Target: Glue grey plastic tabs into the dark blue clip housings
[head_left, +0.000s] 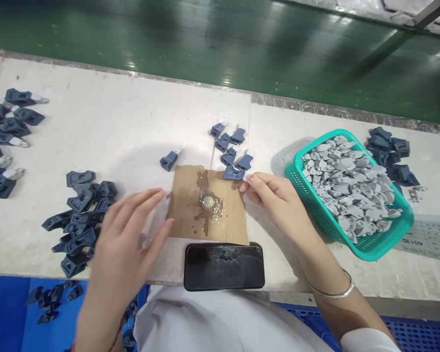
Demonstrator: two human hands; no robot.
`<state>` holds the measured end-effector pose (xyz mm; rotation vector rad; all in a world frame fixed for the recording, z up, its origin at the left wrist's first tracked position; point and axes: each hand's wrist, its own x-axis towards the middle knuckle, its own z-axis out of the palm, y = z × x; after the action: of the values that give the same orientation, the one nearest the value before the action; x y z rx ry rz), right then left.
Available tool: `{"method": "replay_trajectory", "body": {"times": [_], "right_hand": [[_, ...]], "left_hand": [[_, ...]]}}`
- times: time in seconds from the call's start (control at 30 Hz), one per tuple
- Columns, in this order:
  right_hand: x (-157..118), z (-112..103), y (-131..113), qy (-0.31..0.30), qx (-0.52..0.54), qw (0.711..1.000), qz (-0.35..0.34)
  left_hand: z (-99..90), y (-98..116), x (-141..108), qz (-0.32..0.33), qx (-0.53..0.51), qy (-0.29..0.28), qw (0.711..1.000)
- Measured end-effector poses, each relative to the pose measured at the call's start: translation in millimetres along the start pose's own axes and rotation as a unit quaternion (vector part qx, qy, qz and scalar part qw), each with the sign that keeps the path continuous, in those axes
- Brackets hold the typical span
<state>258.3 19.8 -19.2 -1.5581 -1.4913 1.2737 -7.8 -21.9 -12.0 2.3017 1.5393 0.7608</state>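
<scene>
My right hand [273, 195] pinches the pale end of a dark blue plastic part [233, 173] at the far right corner of a cardboard piece [183, 215]. Just beyond it lie several similar blue parts [222, 142], some with light grey inserts. My left hand [126, 239] is held left of the cardboard, thumb and fingers apart, with nothing in it. On the wet-stained cardboard sits a small round cap-like piece [208, 201], with drops around it. One more blue part with a grey tip [169, 160] rests past the cardboard's far left corner.
A green basket [374, 252] full of small grey pieces [352, 190] stands at right, with blue parts [388, 151] behind it. Left are a blue-part pile [80, 215] and tipped parts [11, 129]. A phone [223, 267] lies at the front. A green surface [205, 49] runs behind.
</scene>
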Motion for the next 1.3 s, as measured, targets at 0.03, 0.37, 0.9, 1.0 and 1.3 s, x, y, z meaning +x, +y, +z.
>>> {"method": "replay_trajectory", "body": {"times": [0.03, 0.37, 0.9, 1.0, 1.3], "right_hand": [[3.2, -1.7, 2.5, 0.024, -0.012, 1.000, 0.011], [8.7, -1.6, 2.9, 0.109, -0.279, 0.954, -0.017], [-2.7, -12.6, 1.1, 0.183, -0.251, 0.939, -0.145], [-7.8, -37.2, -1.8, 0.312, -0.317, 0.885, -0.135], [-7.0, -91.6, 20.0, 0.192, -0.403, 0.893, 0.064]], "left_hand": [[-6.4, -6.4, -4.2, -0.012, 0.029, 0.007, 0.999], [-48.8, -56.6, -48.4, -0.044, 0.176, -0.073, 0.981], [-34.3, -37.0, -42.2, -0.088, 0.060, -0.025, 0.994], [-22.4, -18.7, -30.4, -0.120, 0.004, -0.012, 0.993], [13.8, 8.0, -2.0, -0.174, -0.258, -0.048, 0.949]]}}
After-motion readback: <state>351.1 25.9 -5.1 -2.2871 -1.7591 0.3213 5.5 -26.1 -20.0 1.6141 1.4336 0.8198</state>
